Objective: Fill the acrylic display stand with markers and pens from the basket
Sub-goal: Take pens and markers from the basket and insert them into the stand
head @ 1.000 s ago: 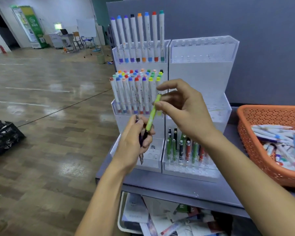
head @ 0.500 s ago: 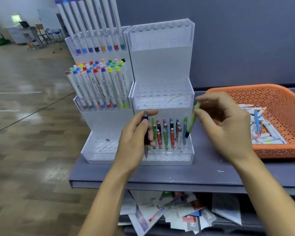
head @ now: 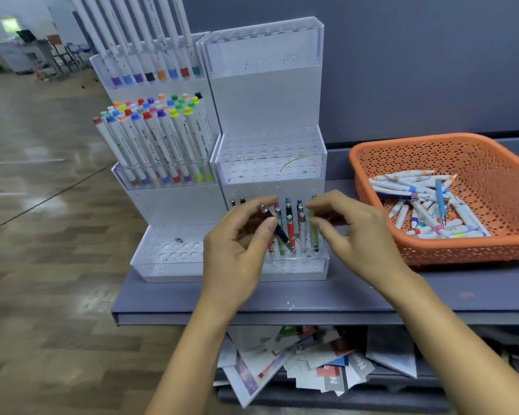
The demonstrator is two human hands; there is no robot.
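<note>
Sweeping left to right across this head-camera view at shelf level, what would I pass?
Colour-capped markers → left hand → dark purple pen it holds → green pen → right hand pinching it → orange basket.

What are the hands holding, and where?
The left hand pinches a dark pen near its top; the right hand pinches a green pen near its top.

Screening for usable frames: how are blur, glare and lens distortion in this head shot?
Head view: floor blurred, with pale glare patches; wide-angle lens skews the acrylic display stand; left hand pinching a dark pen and right hand pinching a green pen are reasonably sharp, evenly lit.
</note>
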